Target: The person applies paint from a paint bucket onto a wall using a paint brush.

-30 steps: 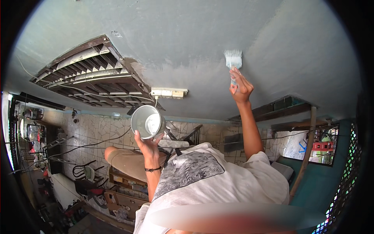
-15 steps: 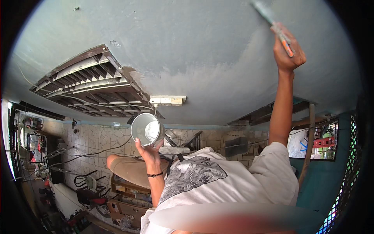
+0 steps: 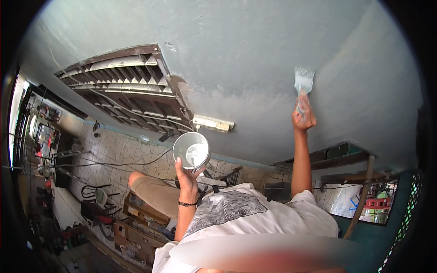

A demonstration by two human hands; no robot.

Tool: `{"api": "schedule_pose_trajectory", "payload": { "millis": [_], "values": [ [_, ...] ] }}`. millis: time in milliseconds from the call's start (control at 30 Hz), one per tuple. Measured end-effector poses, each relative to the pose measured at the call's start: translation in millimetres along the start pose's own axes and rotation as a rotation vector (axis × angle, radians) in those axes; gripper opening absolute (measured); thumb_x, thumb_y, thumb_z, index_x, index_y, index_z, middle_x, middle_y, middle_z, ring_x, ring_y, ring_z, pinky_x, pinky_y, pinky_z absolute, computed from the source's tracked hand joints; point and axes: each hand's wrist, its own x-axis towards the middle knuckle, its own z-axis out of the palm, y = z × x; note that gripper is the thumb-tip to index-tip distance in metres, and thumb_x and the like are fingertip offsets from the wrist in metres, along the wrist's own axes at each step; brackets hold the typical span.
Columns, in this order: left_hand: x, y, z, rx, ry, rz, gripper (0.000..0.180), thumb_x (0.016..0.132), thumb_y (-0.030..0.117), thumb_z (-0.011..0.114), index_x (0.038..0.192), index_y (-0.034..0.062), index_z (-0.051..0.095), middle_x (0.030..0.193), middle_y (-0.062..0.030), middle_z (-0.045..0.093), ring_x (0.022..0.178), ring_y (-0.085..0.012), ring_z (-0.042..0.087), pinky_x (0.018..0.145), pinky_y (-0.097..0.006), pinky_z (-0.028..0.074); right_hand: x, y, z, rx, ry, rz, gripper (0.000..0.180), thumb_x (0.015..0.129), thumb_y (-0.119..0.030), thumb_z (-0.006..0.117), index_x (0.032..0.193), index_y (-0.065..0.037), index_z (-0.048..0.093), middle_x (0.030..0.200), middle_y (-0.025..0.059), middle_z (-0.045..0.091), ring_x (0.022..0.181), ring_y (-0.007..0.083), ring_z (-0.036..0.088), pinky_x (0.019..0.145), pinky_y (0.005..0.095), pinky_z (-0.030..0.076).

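Observation:
In my raised right hand (image 3: pixel 304 113) is a paintbrush (image 3: pixel 304 80), its wide, white-coated bristles pointing up against the grey wall (image 3: pixel 246 59). My fingers are closed round the handle, which shows a bit of orange. Lower and to the left, my left hand (image 3: pixel 187 176) grips a light grey bucket (image 3: pixel 191 150) from beneath and along its side. The bucket tilts so that its inside faces me, and white paint (image 3: pixel 197 154) lies at the bottom. Around the right brush the wall has uneven lighter and darker patches.
A dark wooden louvred window (image 3: pixel 127 86) is set in the wall at left, with a loose cable across it. Beside it sits a white socket strip (image 3: pixel 213 123). Below are a wooden cabinet (image 3: pixel 141 211), a chair (image 3: pixel 96 195), and a wooden pole (image 3: pixel 362 195) at right.
My right hand has come down and left with the paintbrush, whose bristles now lie against the wall. The view has tilted and shifted; my left hand still holds the bucket.

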Motion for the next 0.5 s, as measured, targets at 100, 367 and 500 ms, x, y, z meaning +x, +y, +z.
{"api": "schedule_pose_trajectory", "payload": {
  "millis": [100, 367, 500],
  "values": [
    [-1, 5, 7, 0.016, -0.018, 0.000, 0.087, 0.093, 0.071, 0.054, 0.155, 0.0116, 0.041, 0.150, -0.0151, 0.052, 0.136, -0.0327, 0.054, 0.093, -0.057, 0.058, -38, -20, -11, 0.019, -0.103, 0.127, 0.016, 0.084, 0.012, 0.076, 0.097, 0.003, 0.073, 0.099, 0.0113, 0.080, 0.097, 0.0314, 0.078, 0.072, 0.0361, 0.063],
    [1, 2, 7, 0.059, -0.084, 0.089, 0.082, 0.095, 0.067, 0.053, 0.153, 0.0105, 0.043, 0.146, -0.0136, 0.058, 0.130, -0.0292, 0.061, 0.091, -0.050, 0.061, -74, -95, -48, 0.108, -0.430, 0.612, 0.019, 0.081, 0.014, 0.072, 0.097, 0.004, 0.072, 0.103, 0.0187, 0.079, 0.086, 0.0254, 0.079, 0.074, 0.0329, 0.062],
    [-4, 0, 16, 0.073, -0.104, 0.104, 0.071, 0.095, 0.057, 0.059, 0.149, 0.0145, 0.042, 0.143, -0.0120, 0.055, 0.127, -0.0281, 0.062, 0.087, -0.049, 0.062, -34, -140, -57, 0.524, -0.520, 1.044, 0.015, 0.083, 0.010, 0.078, 0.093, 0.007, 0.067, 0.099, 0.0192, 0.078, 0.086, 0.0175, 0.077, 0.075, 0.0309, 0.062]
  ]
}}
